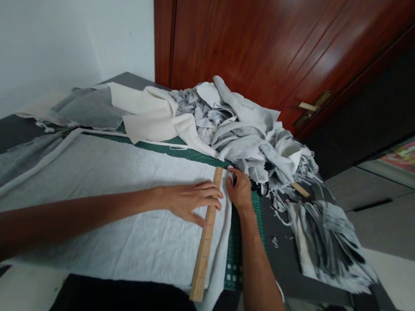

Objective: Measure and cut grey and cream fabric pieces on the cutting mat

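Observation:
Pale grey fabric (105,202) lies spread over a green cutting mat (237,244). A wooden ruler (202,260) runs across it from back to front, near the fabric's right edge. My left hand (198,201) rests flat on the fabric and the ruler, its fingers spread. Just right of the ruler's far end, my right hand (240,189) has its fingers curled in a pinch at the fabric's far right corner. The right edge curls over in a narrow strip that hangs past the table's front.
Crumpled grey cloth scraps (251,125) are heaped at the back, with cream cloth pieces (151,110) beside them. A folded fabric stack (331,243) sits on the dark table (274,255) at right. Behind stand a wooden door (243,30) and a white wall (57,11).

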`<state>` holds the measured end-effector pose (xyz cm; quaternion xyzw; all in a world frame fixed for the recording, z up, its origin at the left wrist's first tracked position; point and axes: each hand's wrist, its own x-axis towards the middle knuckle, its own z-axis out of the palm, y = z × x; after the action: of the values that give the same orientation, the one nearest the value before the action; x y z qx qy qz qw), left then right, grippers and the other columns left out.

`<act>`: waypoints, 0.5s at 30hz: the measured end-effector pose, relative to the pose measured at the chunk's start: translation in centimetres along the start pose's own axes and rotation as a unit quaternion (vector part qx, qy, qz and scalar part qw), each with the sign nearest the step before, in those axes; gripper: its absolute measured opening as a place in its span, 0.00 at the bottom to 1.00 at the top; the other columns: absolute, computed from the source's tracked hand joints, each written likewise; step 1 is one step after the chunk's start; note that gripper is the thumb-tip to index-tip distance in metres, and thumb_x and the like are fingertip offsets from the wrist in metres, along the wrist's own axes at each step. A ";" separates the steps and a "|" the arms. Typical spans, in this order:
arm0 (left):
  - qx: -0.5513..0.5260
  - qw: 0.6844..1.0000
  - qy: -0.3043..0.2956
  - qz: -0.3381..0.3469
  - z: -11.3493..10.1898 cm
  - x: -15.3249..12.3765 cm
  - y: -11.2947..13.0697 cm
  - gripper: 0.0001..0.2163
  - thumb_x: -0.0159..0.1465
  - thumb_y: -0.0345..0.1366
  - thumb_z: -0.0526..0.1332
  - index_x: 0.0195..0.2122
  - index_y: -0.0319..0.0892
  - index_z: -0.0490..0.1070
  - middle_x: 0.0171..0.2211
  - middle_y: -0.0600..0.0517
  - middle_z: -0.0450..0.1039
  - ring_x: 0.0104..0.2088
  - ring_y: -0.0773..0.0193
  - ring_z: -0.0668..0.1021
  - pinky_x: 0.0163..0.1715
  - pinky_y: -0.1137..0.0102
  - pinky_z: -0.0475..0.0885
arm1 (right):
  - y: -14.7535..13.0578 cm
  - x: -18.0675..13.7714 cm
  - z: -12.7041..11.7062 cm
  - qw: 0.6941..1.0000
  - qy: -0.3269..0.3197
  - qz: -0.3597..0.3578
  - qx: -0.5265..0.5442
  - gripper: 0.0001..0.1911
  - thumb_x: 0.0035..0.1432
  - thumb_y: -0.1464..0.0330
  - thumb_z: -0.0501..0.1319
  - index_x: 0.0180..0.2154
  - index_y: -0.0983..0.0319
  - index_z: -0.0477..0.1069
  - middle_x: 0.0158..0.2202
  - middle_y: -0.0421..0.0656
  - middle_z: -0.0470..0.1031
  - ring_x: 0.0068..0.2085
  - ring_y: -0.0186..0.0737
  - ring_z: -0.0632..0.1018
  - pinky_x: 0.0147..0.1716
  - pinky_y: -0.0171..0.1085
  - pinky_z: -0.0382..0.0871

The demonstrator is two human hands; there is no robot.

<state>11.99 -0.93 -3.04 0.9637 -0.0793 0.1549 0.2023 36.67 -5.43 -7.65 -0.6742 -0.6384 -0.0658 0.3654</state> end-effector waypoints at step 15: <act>-0.051 0.997 0.046 -0.021 0.4 1.7 -2.9 0.20 0.67 0.45 0.73 0.53 0.41 0.73 0.55 0.41 0.69 0.58 0.50 0.74 0.62 0.58 0.71 | -0.1 -0.1 0.0 1.000 0.013 -0.021 0.012 0.18 0.67 0.67 0.56 0.54 0.65 0.77 0.49 0.55 0.85 0.44 0.51 0.81 0.52 0.52 0.75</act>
<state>14.33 1.36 -3.90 0.9455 -0.0571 0.1908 0.2577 36.57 -5.57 -7.64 -0.6555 -0.6481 -0.0749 0.3804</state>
